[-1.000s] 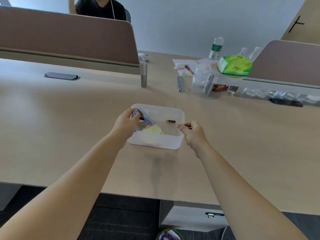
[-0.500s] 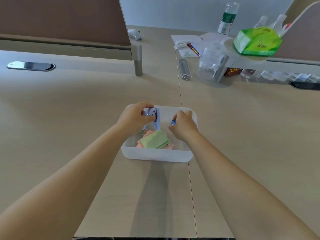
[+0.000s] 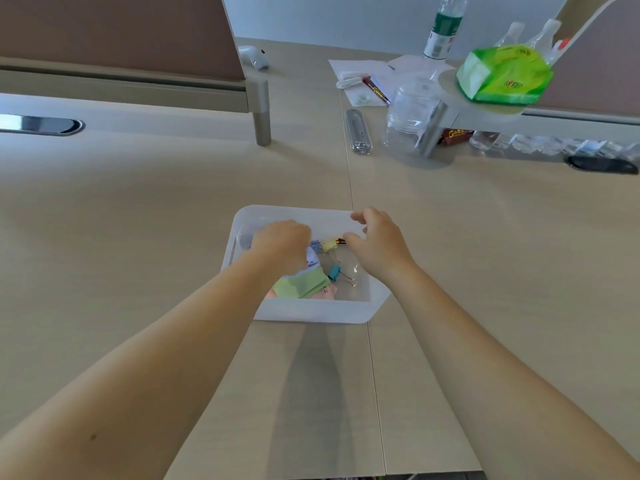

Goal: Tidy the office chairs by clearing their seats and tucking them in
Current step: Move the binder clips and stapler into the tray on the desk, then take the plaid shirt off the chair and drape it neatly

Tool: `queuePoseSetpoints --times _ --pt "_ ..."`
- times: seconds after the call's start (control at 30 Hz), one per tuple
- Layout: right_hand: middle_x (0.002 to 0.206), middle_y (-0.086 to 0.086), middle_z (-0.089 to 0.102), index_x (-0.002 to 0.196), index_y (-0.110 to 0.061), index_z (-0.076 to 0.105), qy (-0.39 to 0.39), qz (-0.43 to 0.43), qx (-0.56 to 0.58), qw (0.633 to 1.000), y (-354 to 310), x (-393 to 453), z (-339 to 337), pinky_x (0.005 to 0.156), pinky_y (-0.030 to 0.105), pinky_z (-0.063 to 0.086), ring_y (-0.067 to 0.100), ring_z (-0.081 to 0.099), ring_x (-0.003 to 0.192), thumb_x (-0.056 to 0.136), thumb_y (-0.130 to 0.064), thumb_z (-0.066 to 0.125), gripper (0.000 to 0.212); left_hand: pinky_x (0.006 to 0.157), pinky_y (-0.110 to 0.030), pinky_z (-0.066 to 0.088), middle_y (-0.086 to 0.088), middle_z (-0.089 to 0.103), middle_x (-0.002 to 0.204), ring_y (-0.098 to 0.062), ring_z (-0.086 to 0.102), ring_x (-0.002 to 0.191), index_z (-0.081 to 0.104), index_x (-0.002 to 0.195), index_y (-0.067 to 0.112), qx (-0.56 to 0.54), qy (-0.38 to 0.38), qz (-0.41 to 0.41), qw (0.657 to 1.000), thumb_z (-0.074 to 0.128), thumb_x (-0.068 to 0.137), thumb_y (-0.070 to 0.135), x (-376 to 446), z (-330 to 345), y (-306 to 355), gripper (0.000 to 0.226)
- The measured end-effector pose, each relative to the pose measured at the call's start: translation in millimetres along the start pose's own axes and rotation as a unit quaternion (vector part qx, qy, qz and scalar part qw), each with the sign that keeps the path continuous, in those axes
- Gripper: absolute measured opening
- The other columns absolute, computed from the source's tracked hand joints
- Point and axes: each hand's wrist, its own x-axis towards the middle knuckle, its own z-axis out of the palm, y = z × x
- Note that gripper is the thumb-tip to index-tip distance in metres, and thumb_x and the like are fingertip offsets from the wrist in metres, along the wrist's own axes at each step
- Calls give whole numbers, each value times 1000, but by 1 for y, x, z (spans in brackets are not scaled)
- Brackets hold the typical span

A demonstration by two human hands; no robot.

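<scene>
A white translucent tray [image 3: 311, 313] sits on the pale wooden desk [image 3: 138, 220], straddling the seam between two desktops. My left hand [image 3: 280, 245] reaches down into it, closed around a pale blue stapler [image 3: 311, 259] that rests against green sticky notes [image 3: 301, 284]. A blue binder clip [image 3: 335, 273] and a yellow binder clip [image 3: 329, 244] lie loose on the tray floor. My right hand [image 3: 377, 244] hovers over the tray's right side, fingers apart and holding nothing. No chair is in view.
Behind the tray stand a clear jar [image 3: 408, 116], a silver case [image 3: 358, 131], a water bottle [image 3: 443, 29] and a green tissue pack [image 3: 505, 74] on a small shelf. A brown divider panel [image 3: 121, 36] with a metal post [image 3: 261, 112] runs along the left.
The view has moved closer over the tray. My right hand has let go of the blue binder clip, which now lies in the tray, and my left hand has lowered the stapler further in.
</scene>
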Motion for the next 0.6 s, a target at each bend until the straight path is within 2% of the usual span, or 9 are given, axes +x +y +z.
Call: queuePoseSetpoints --times 0.07,0.13,0.2,0.27,0.33,0.4,0.47,0.53,0.6 --pt "135 10 45 127 -8 46 9 -1 15 1000 0 -5 -2 89 26 35 24 45 122 88 -15 50 39 76 -35 45 -13 51 119 -32 53 108 52 117 5 27 -15 -3 1000 52 85 10 2 7 1 33" --pt "134 9 47 125 -8 48 16 -2 32 999 -1 -11 -3 86 23 34 23 47 120 88 -15 50 38 84 -37 45 -14 47 129 -33 51 113 49 125 7 -3 12 -4 1000 52 86 12 1 8 1 40" --pt "132 9 50 123 -7 50 19 -5 49 999 -4 -18 -6 84 21 33 21 48 117 88 -14 50 35 87 -36 43 -11 48 131 -30 51 114 49 125 10 -91 66 -12 994 51 88 17 -7 1 2 38" --pt "128 10 54 119 -6 53 23 -13 70 997 -10 -25 -8 83 21 33 19 51 106 88 -13 50 32 90 -33 42 -7 55 128 -26 53 113 53 123 11 -179 122 -11 976 50 89 22 -22 -10 1 36" --pt "119 10 58 115 -5 56 32 -23 96 995 -19 -34 -11 78 20 35 14 48 92 88 -12 50 28 86 -30 41 -4 62 116 -24 56 104 58 116 10 -246 184 -5 952 50 89 22 -42 -19 0 30" --pt "105 7 58 111 -4 58 32 -33 130 990 -30 -45 -14 67 16 38 12 49 83 88 -11 50 25 80 -27 40 0 59 99 -23 55 94 61 110 7 -307 230 -10 924 50 89 18 -67 -25 -4 26" --pt "86 -2 55 107 -4 58 22 -43 168 985 -44 -58 -16 55 6 39 8 49 68 88 -10 49 22 75 -23 35 1 55 92 -17 50 87 63 106 6 -343 262 -31 902 50 89 15 -93 -26 -11 24" --pt "73 -10 50 104 -5 59 7 -59 189 980 -57 -75 -16 58 10 39 9 49 67 88 -10 49 19 75 -22 34 0 56 89 -16 49 85 64 102 5 -371 294 -58 879 51 88 13 -125 -25 -20 21" --pt "71 -11 49 98 -8 59 -17 -86 202 975 -71 -94 -13 62 19 38 14 49 73 87 -11 50 14 75 -25 36 -3 56 84 -19 50 82 65 98 2 -397 327 -85 853 53 87 11 -162 -22 -27 19"
